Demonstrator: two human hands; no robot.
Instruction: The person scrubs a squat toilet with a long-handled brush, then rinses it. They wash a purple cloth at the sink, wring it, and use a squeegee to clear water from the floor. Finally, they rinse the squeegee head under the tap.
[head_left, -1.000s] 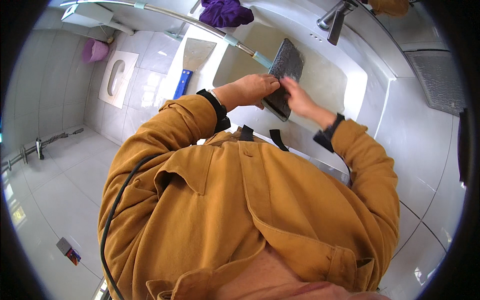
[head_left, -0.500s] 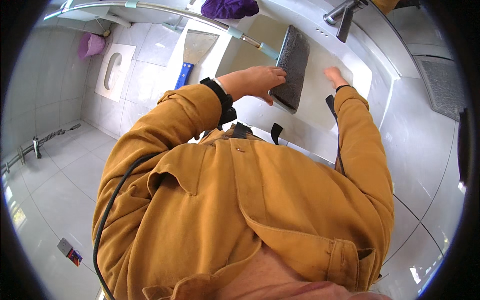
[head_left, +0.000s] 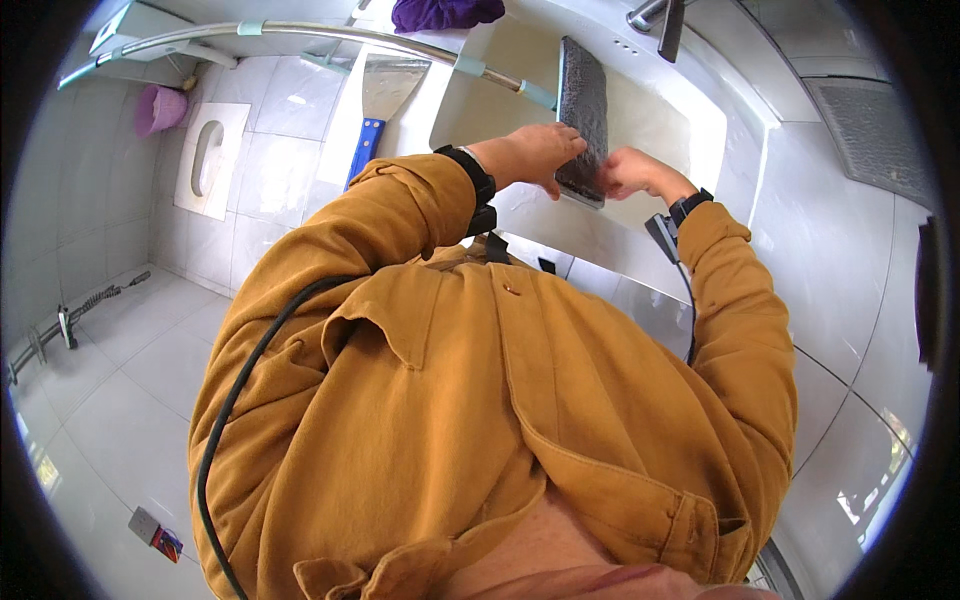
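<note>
A flat mop's head with a dark grey, wet-looking pad point(head_left: 584, 95) lies tilted over the white sink point(head_left: 708, 150), pad side showing. My left hand point(head_left: 535, 152) grips its near left edge, fingertips on the pad and thumb lower down by the near end. On the opposite edge, near the same end, my right hand point(head_left: 637, 172) is closed with its fingertips pinched at the pad. Just what those fingertips hold is too small to see. The mop's metal pole point(head_left: 350, 34) runs from the head off to the far left.
A blue-handled scraper point(head_left: 368, 140) lies on the white ledge left of the sink, which holds cloudy water. Beyond sit a purple cloth point(head_left: 446, 14) and a faucet point(head_left: 668, 28). A squat toilet point(head_left: 210, 160) and a pink basket point(head_left: 160, 110) are at the left.
My right hand has come up from the cloudy water and moved left to the pad's edge. My left hand has shifted slightly right and closed on the mop head.
</note>
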